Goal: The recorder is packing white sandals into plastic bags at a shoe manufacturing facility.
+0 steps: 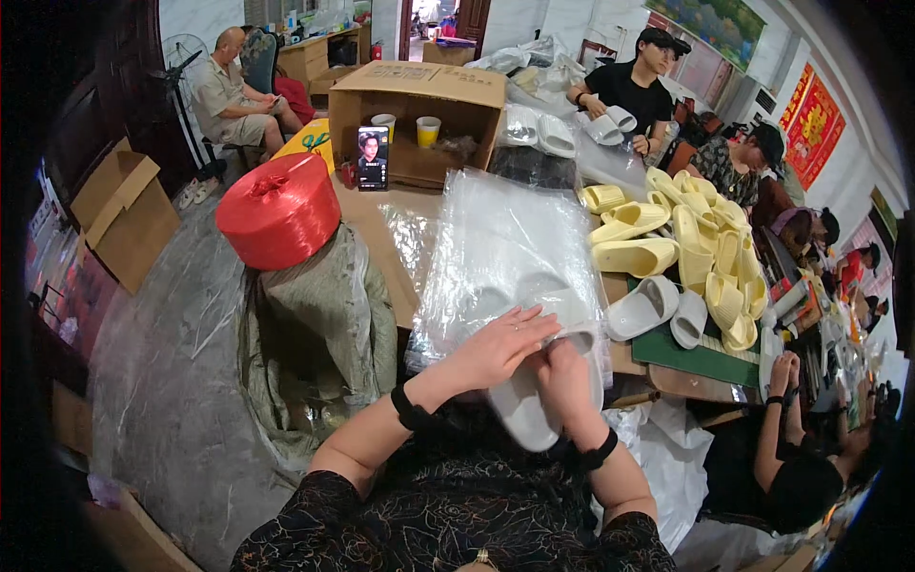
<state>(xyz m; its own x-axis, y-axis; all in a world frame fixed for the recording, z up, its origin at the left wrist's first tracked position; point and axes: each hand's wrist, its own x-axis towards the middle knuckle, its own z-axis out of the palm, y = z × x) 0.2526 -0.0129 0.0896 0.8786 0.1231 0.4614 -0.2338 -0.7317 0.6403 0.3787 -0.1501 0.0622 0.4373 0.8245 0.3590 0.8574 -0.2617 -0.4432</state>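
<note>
Above the front edge of a stack of clear plastic bags (515, 224), a pair of pale grey slide slippers (526, 417) lies under my hands. My right hand (566, 383) is closed on one slipper, its fingers curled toward the strap. My left hand (503, 348) lies flat with its fingers stretched out and close together, reaching over the slippers beside the right hand. Its fingertips partly cover the straps. More pale slipper shapes (484, 303) show faintly just beyond my left hand, at the plastic.
Yellow slippers (696, 238) are heaped at the right, beside loose grey slippers (643, 307) and a green mat (694, 353). An open carton (419, 81) with cups stands behind a phone (373, 157). Red twine (278, 212) sits at left. Co-workers (624, 91) sit along the right.
</note>
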